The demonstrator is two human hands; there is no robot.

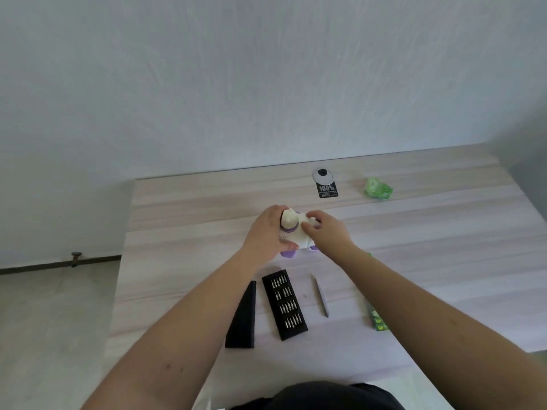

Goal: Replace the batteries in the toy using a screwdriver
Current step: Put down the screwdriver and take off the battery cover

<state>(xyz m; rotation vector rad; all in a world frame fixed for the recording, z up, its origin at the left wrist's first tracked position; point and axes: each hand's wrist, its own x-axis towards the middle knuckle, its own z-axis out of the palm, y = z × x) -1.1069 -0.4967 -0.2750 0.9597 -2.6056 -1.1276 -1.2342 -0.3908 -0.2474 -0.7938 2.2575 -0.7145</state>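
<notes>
A white and purple toy [291,229] rests on the light wooden table [429,232] in the middle of the head view. My left hand [266,232] grips its left side. My right hand [327,229] grips its right side from above. A thin grey screwdriver [320,295] lies loose on the table nearer to me. A green battery pack [376,318] sits partly hidden under my right forearm.
A black tray of screwdriver bits [284,304] lies open in front of me, with its black lid [243,318] to the left. At the far side sit a black card with a round disc [325,183] and crumpled green wrapping [378,188]. The table's left edge drops to the floor.
</notes>
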